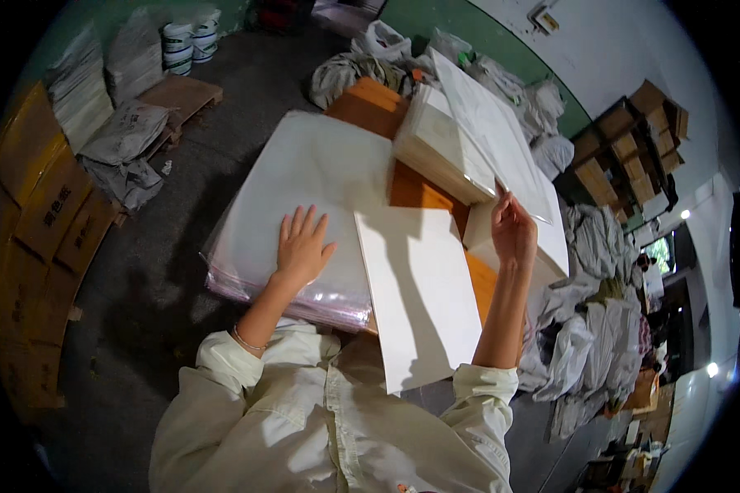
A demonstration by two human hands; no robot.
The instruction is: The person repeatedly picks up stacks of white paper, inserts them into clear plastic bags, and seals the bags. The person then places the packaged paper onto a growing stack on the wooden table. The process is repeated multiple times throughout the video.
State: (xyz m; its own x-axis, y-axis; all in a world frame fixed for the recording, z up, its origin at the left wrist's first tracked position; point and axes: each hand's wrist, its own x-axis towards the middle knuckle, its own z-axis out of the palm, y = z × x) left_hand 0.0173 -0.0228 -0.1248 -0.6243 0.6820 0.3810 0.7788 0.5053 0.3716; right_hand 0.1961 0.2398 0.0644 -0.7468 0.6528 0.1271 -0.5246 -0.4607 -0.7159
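My left hand [304, 246] lies flat with fingers spread on a thick stack of clear plastic bags [321, 164]. My right hand [514, 230] pinches the near edge of a white sheet in a clear plastic bag [495, 123], which slants up and away to the right. Below that sheet is a pile of white sheets [559, 246], partly covered. A loose white sheet [427, 304] overlaps the plastic stack between my forearms, with an arm's shadow across it. Beyond it sits a thick block of bagged white sheets [440, 148].
An orange-brown tabletop [366, 111] shows between the piles. Brown cartons [49, 222] stand at the left, near grey sacks [127, 135] and white buckets [191, 43]. Bulging sacks [584, 337] crowd the right side, and more cartons [625, 152] are stacked by the wall.
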